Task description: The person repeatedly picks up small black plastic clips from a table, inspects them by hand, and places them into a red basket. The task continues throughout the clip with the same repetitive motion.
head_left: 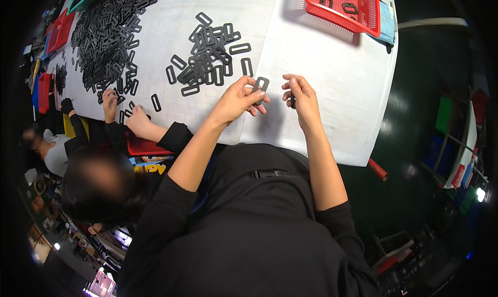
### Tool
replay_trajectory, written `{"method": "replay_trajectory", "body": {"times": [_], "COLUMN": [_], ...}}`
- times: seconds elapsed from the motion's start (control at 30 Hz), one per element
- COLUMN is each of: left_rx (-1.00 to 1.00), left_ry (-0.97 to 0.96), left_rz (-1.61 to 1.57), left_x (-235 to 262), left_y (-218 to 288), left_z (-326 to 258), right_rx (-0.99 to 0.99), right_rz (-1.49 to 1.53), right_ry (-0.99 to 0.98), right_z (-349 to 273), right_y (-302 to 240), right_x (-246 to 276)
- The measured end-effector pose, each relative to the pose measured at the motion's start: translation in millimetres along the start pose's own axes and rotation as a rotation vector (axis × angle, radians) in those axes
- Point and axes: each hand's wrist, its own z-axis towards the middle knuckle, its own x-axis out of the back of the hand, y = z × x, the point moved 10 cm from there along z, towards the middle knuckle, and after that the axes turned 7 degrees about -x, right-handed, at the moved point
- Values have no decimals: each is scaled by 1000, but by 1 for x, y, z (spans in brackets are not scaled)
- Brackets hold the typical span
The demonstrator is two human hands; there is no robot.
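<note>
Pinched between the thumb and fingers of my left hand (236, 100) is a black oblong ring (266, 83), tilted up above the white table (316, 125). To its right, my right hand (306, 102) has its fingers curled round a dark piece (293, 100), seen nearly edge-on; it looks like another such ring, though the fingers hide much of it. The two hands are apart. Beyond my left hand lies a loose pile of black oblong rings (206, 55), with a single ring (246, 67) just past my fingers.
A red plastic basket (369, 17) with a few rings stands at the far right. On the left is a much larger heap of rings (106, 48), where a co-worker's hands (141, 123) handle pieces. The table's right edge (383, 110) drops to a dark floor.
</note>
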Motion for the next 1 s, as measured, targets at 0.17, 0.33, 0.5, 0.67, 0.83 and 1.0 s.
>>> {"method": "replay_trajectory", "body": {"times": [0.17,0.33,0.5,0.67,0.83,1.0], "left_rx": [-89,-399,-453,-331,-468,-426], "left_ry": [42,309,205,265,131,266], "left_rz": [117,386,443,363,436,330], "left_x": [-34,-37,-70,-51,-98,-82], "left_y": [29,57,69,51,67,73], "left_z": [-11,-22,-42,-26,-50,-31], "right_rx": [504,403,407,617,853,828], "right_rz": [-383,-610,-535,49,-352,-342], "right_ry": [306,416,526,302,572,621], "right_z": [10,13,35,9,3,-7], "right_y": [-75,-82,-90,-145,-170,-174], "right_x": [-13,-31,6,-1,-15,-20]}}
